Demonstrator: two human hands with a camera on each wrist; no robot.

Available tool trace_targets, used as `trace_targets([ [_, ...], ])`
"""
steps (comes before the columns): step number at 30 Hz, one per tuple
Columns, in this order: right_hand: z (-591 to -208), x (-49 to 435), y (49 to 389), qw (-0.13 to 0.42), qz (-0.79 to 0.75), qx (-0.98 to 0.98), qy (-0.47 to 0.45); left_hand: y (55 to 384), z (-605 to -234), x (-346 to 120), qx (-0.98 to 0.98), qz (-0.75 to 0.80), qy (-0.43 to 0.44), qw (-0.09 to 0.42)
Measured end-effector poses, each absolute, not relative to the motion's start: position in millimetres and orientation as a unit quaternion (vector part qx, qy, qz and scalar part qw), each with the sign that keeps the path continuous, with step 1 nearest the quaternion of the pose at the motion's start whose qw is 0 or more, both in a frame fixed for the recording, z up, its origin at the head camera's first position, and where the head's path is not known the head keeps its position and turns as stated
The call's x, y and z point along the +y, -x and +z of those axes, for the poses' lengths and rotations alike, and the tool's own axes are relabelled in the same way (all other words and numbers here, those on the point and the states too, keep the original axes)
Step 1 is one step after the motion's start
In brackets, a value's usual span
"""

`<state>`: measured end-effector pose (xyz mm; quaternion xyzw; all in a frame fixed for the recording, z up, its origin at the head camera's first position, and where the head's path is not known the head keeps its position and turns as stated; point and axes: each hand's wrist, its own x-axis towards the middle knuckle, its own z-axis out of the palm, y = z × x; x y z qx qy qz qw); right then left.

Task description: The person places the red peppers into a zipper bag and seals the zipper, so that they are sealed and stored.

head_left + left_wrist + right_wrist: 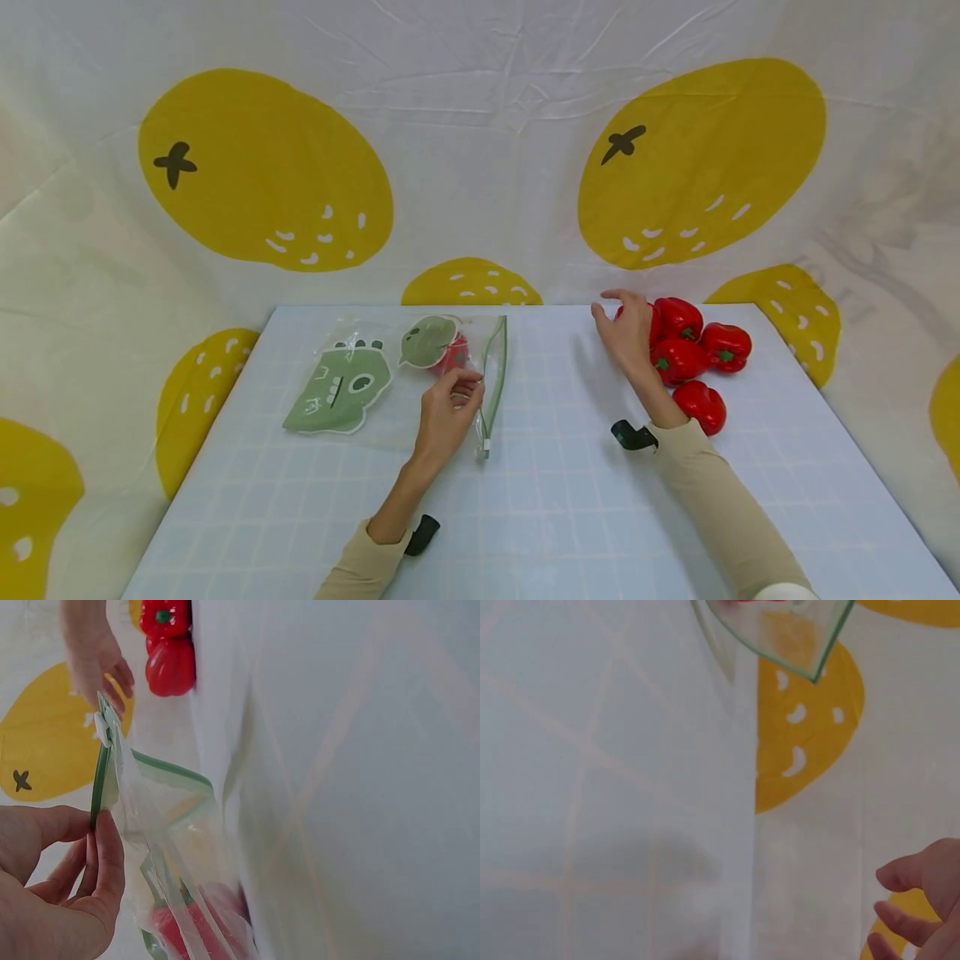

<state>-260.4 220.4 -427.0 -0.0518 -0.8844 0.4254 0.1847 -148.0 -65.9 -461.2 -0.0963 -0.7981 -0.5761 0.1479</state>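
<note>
A clear zip bag (pixel 337 387) with green dinosaur prints lies on the left half of the table. Its green-edged mouth faces right and gapes in the left wrist view. Inside it, a red bell pepper (pixel 202 922) shows through the plastic. My left hand (pixel 448 417) pinches the bag's green rim (pixel 99 784) between thumb and fingers. Over the right side, my right hand (pixel 626 329) is held with fingers loosely bent and nothing in its grasp. Several red bell peppers (pixel 681 360) lie just beside that hand, one partly hidden behind it.
A pale checked cloth covers the table (pixel 555 517). Behind it hangs a white curtain (pixel 480 167) with large yellow fruit prints. Black camera mounts (pixel 633 435) sit at both wrists. A white slider (pixel 102 729) is on the bag's green rim.
</note>
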Motion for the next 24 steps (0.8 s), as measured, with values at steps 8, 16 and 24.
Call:
trace_targets([
  [8, -428, 230, 265, 0.178, 0.386, -0.901, 0.09, 148, -463, -65, -0.797, -0.579, 0.094, 0.146],
  [16, -431, 238, 271, 0.157, 0.37, -0.909, 0.11, 148, -462, -65, -0.796, -0.579, 0.098, 0.146],
  [24, -432, 240, 274, 0.128, 0.348, -0.92, 0.126, 148, -462, -66, -0.797, -0.578, 0.099, 0.149],
])
